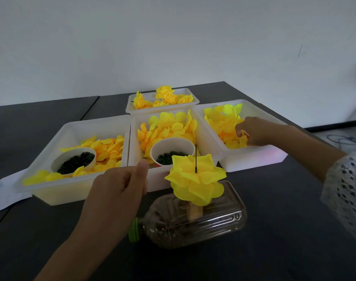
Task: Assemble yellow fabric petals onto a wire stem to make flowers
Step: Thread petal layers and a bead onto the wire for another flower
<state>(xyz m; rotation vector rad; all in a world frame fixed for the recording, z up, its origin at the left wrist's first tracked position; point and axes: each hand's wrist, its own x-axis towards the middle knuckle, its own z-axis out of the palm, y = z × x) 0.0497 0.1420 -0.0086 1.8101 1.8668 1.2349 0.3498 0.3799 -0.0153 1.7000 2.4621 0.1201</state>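
Observation:
A half-built yellow flower (195, 179) sits on a thin black wire stem (196, 159) that stands upright on a clear plastic bottle (193, 222) lying on its side. My left hand (120, 189) hovers just left of the flower with its fingers loosely curled and nothing in it. In the right white tray (254, 159), my right hand (252, 130) reaches among loose yellow petals (223, 122) and pinches one with its fingertips.
The middle tray (136, 138) and left tray (51, 191) hold more petals, each with a paper cup of small black rings (169, 157) (75, 161). The back tray (163, 110) holds finished flowers. White paper (2, 195) lies at the left on the dark table.

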